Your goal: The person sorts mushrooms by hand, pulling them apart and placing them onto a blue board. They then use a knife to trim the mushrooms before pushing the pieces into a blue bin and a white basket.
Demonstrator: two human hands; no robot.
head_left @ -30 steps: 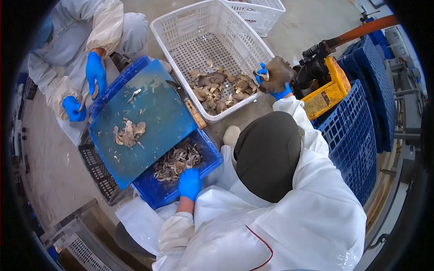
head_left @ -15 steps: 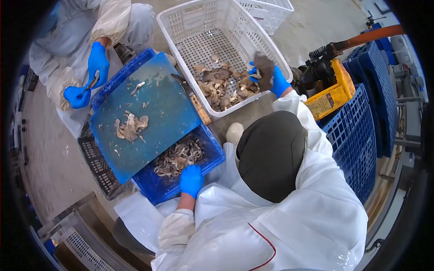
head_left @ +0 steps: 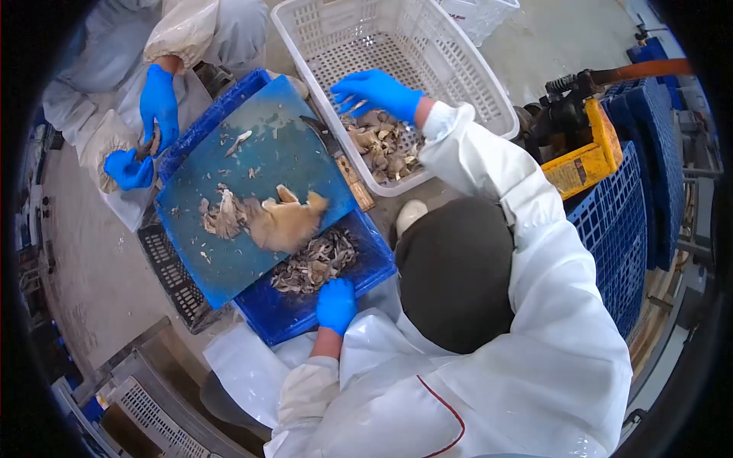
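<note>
Reaching right hand (head_left: 378, 91) hangs open, empty, over white basket (head_left: 489, 84). Left hand (head_left: 336, 304) grips blue crate (head_left: 366, 278) rim. Mushroom clump (head_left: 286, 221) could slide off the tilted board (head_left: 267, 164).

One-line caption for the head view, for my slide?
Left hand rests on blue crate; right hand reaches over mushrooms in white basket.

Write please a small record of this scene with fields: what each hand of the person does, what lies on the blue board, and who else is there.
left hand: left hand in a blue glove, resting on the rim of the blue crate
right hand: right hand in a blue glove, fingers spread, over the mushrooms in the white basket; holds nothing visible
board: blue board tilted over the crate, with a large mushroom cluster and scraps on it
crate contents: mushroom trimmings
co-worker: co-worker's gloved hands at the upper left, holding a small piece
</note>
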